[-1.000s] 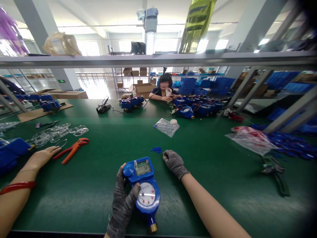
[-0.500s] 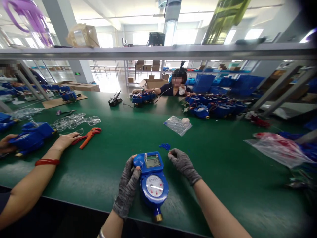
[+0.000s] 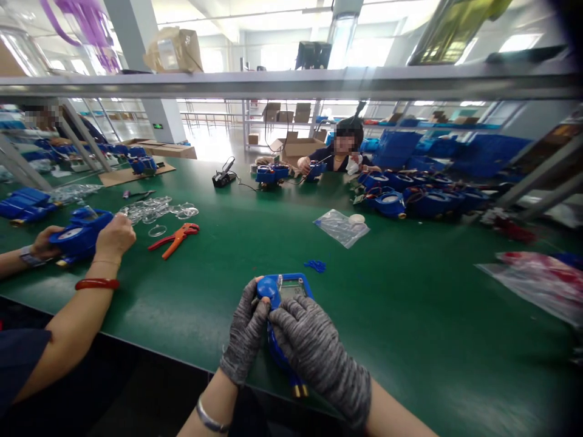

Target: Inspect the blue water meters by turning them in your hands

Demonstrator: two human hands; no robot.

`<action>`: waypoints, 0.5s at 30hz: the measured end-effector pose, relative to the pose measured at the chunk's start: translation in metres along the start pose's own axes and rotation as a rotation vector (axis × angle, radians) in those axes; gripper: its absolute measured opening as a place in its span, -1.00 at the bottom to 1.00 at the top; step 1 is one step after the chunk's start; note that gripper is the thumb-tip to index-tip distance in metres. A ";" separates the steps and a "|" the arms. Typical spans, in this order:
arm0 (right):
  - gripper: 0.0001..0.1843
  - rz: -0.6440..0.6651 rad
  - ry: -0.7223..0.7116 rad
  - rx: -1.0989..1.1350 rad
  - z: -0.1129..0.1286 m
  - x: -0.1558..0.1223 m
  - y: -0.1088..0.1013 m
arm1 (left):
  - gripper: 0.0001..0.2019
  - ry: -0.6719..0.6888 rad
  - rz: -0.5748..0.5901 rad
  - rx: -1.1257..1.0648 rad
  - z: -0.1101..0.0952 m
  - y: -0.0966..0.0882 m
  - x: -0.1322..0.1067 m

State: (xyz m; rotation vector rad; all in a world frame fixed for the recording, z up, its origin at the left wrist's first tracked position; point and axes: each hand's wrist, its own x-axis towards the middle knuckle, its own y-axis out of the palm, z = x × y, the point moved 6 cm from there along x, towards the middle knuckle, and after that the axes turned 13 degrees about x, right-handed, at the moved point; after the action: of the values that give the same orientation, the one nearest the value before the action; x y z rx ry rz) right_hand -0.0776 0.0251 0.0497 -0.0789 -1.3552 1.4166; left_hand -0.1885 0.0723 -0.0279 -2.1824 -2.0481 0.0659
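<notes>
A blue water meter (image 3: 269, 289) with a small display stands near the table's front edge, its brass end toward me. My left hand (image 3: 245, 335), in a grey fingerless glove, grips its left side by the round blue cap. Over the meter's dial lies my right hand (image 3: 321, 352), gloved alike, its fingertips pinched together against the body just below the cap. Whatever those fingertips hold is hidden. Beyond the meter is a little pile of small blue pieces (image 3: 315, 265).
At left, a co-worker's hands (image 3: 116, 233) handle another blue meter (image 3: 84, 237). Orange-red cutters (image 3: 175, 241) and clear rings (image 3: 157, 230) lie nearby. A plastic bag (image 3: 341, 227) sits ahead. Across the table are another person and several meters (image 3: 389, 203); a shelf (image 3: 273, 85) spans above.
My right hand has moved from beside the small blue pieces onto the meter, covering its dial. The co-worker's hand has left the clear rings and come to their meter. The view has shifted slightly.
</notes>
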 end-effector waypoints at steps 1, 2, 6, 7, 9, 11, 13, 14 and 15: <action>-0.70 0.022 0.016 0.009 -0.001 0.000 -0.001 | -0.54 0.000 0.002 -0.001 -0.001 0.000 0.000; -0.71 0.040 0.040 0.022 -0.003 -0.001 -0.002 | -0.54 -0.001 0.002 -0.003 -0.001 0.000 -0.001; -0.74 0.063 0.148 0.025 -0.006 -0.001 -0.001 | -0.53 -0.005 -0.002 0.009 -0.002 0.000 0.000; -0.74 0.054 0.165 0.010 -0.007 0.000 0.000 | -0.52 -0.004 -0.003 0.011 -0.002 0.000 0.000; -0.74 0.032 0.190 -0.025 -0.007 0.001 0.003 | -0.53 -0.001 -0.004 0.007 -0.001 0.000 0.000; -0.75 0.027 0.199 -0.039 -0.007 0.001 0.005 | -0.53 -0.001 -0.004 -0.001 0.000 0.000 0.000; -0.75 0.045 0.209 -0.021 -0.008 -0.001 0.007 | -0.53 -0.002 -0.005 -0.009 0.001 0.000 0.000; -0.74 0.058 0.216 -0.005 -0.009 -0.001 0.007 | -0.53 -0.003 -0.005 -0.013 0.001 0.000 0.000; -0.75 0.071 0.228 0.011 -0.010 -0.002 0.008 | -0.53 -0.004 -0.002 -0.017 0.001 0.000 0.000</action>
State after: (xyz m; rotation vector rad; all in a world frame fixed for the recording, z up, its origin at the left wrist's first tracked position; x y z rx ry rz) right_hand -0.0747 0.0321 0.0395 -0.2760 -1.1660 1.4271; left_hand -0.1890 0.0728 -0.0288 -2.1919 -2.0604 0.0521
